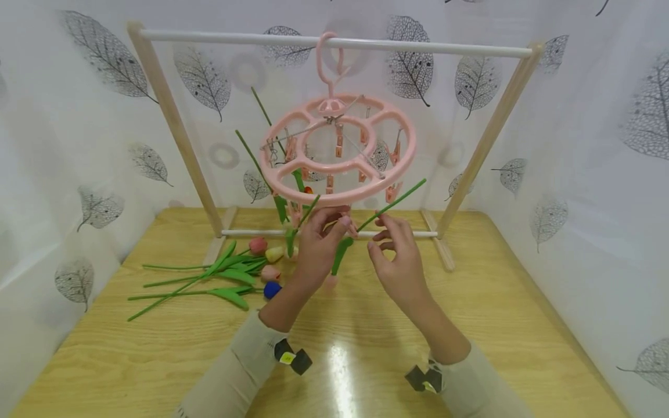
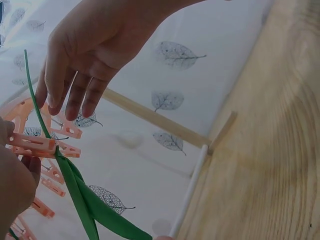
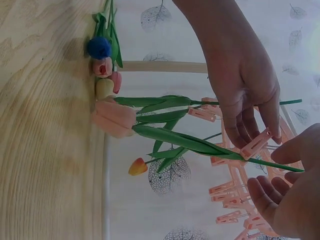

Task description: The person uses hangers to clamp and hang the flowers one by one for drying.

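Observation:
My left hand [image 1: 320,241] pinches a pink clothespin [image 3: 256,144] that hangs from the round pink drying hanger [image 1: 292,188]. The clothespin's jaws are on the green stem of a pale pink tulip [image 3: 114,119], which hangs bloom down. Beside the stem's upper part is my right hand [image 1: 399,249], its fingers loosely bent and apart, fingertips close to the stem [image 2: 34,95]. Other tulips, one of them orange [image 3: 138,166], hang bloom down from clothespins at the hanger's left side. Part of the left fingers is hidden behind the clothespin in the left wrist view.
A white rod [image 1: 235,39] on a wooden frame [image 1: 177,130] carries the hanger by its hook. Several tulips, with pink, yellow and blue [image 1: 272,289] blooms, lie on the wooden table [image 1: 366,348] at left. More clothespins [image 1: 393,191] dangle from the ring. Leaf-print curtains stand around.

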